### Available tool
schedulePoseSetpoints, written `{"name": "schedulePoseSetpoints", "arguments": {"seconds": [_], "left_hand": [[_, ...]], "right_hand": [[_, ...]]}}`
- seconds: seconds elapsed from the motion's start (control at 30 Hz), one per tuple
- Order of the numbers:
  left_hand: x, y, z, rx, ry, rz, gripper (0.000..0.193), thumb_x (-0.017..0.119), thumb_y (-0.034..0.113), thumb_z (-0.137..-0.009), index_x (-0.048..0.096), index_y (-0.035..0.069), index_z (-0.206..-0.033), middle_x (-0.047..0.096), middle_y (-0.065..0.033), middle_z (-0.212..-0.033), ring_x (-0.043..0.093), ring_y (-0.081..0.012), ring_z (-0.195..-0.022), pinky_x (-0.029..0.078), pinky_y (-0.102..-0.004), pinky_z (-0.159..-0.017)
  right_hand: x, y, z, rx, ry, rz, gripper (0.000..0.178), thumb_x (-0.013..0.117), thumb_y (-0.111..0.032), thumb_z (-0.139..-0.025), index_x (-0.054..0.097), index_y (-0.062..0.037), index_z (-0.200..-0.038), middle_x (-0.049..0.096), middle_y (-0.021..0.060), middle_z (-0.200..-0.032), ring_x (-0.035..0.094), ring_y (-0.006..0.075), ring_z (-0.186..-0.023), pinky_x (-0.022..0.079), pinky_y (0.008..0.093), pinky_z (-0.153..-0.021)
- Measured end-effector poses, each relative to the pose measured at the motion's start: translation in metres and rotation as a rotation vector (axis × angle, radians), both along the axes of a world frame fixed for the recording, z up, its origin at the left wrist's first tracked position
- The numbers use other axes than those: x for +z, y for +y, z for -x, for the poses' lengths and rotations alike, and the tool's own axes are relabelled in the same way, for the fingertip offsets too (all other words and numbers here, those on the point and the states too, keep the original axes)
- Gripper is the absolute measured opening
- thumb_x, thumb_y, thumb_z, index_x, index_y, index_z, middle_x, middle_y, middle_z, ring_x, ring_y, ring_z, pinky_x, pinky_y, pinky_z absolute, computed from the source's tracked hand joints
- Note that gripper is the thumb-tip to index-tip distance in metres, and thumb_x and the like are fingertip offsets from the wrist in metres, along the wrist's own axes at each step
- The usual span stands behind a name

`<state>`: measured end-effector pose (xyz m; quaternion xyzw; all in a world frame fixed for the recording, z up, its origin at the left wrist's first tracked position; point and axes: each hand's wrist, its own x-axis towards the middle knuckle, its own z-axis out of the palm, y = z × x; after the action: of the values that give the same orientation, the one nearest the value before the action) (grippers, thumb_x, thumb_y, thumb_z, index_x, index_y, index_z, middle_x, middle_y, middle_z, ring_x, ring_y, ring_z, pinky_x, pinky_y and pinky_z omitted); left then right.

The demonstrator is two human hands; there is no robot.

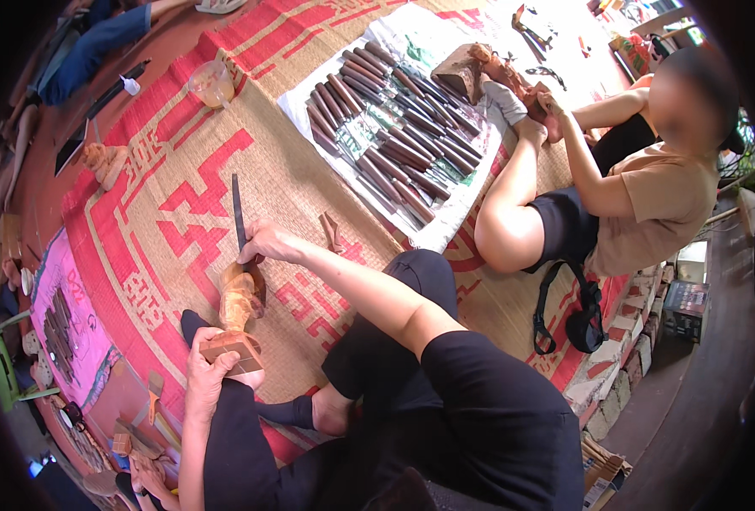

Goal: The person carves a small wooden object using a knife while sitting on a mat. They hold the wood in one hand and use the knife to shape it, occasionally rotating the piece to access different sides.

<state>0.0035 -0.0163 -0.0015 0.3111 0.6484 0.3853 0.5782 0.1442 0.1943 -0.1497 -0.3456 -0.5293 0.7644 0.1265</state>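
Note:
A wooden carving [239, 300] with a square block base lies tilted over my left leg. My left hand [207, 375] is closed around the base, thumb on its edge. At the carving's far end, my right hand [268, 242] grips a long, flat, dark file [238, 204], whose blade points away from me. The fingers partly hide its lower end, so whether it touches the wood I cannot tell. A small forked piece of wood [332, 232] lies on the mat right of my right hand.
A red and tan woven mat [284, 183] spreads underneath. Several wooden-handled carving tools [403, 128] lie on a white sheet ahead. At the right, a seated person [641, 187] holds another carving [513, 77]. A plastic cup [211, 83] and a small carving [105, 162] stand far left.

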Motion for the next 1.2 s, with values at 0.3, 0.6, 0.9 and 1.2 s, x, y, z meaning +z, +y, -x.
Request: {"name": "schedulePoseSetpoints", "arguments": {"seconds": [0.3, 0.6, 0.9, 1.2], "left_hand": [[-0.002, 0.005, -0.001, 0.014, -0.022, 0.004, 0.040, 0.077, 0.020, -0.080, 0.052, 0.008, -0.110, 0.062, -0.0007, -0.099, 0.058, -0.0098, -0.094, 0.045, -0.0248, -0.085], [0.000, 0.009, -0.003, -0.022, -0.007, 0.016, 0.041, 0.077, 0.020, -0.080, 0.052, 0.007, -0.110, 0.062, -0.0010, -0.099, 0.058, -0.0100, -0.093, 0.045, -0.0245, -0.085], [-0.001, 0.008, -0.003, -0.012, -0.006, 0.017, 0.040, 0.077, 0.020, -0.080, 0.053, 0.007, -0.109, 0.062, -0.0014, -0.099, 0.058, -0.0106, -0.094, 0.045, -0.0256, -0.086], [0.000, 0.007, -0.003, -0.003, -0.020, 0.005, 0.039, 0.077, 0.018, -0.080, 0.053, 0.007, -0.109, 0.062, -0.0014, -0.099, 0.058, -0.0105, -0.094, 0.045, -0.0256, -0.086]], "right_hand": [[0.004, 0.012, -0.004, -0.099, 0.050, 0.031, 0.016, 0.073, -0.010, -0.070, 0.066, 0.0024, -0.076, 0.066, 0.0091, -0.070, 0.065, 0.0169, -0.066, 0.053, 0.0280, -0.059], [0.008, 0.024, -0.013, -0.207, -0.053, 0.098, 0.009, 0.070, -0.004, -0.072, 0.064, 0.0016, -0.077, 0.067, 0.0104, -0.070, 0.066, 0.0148, -0.063, 0.053, 0.0264, -0.058], [0.007, 0.009, -0.004, -0.040, -0.017, -0.054, 0.012, 0.072, -0.011, -0.074, 0.067, -0.0007, -0.079, 0.067, 0.0061, -0.073, 0.063, 0.0146, -0.072, 0.052, 0.0294, -0.064], [0.005, 0.008, -0.003, -0.031, 0.098, -0.026, 0.014, 0.074, -0.008, -0.069, 0.066, 0.0014, -0.076, 0.066, 0.0085, -0.071, 0.064, 0.0165, -0.064, 0.053, 0.0292, -0.058]]}}
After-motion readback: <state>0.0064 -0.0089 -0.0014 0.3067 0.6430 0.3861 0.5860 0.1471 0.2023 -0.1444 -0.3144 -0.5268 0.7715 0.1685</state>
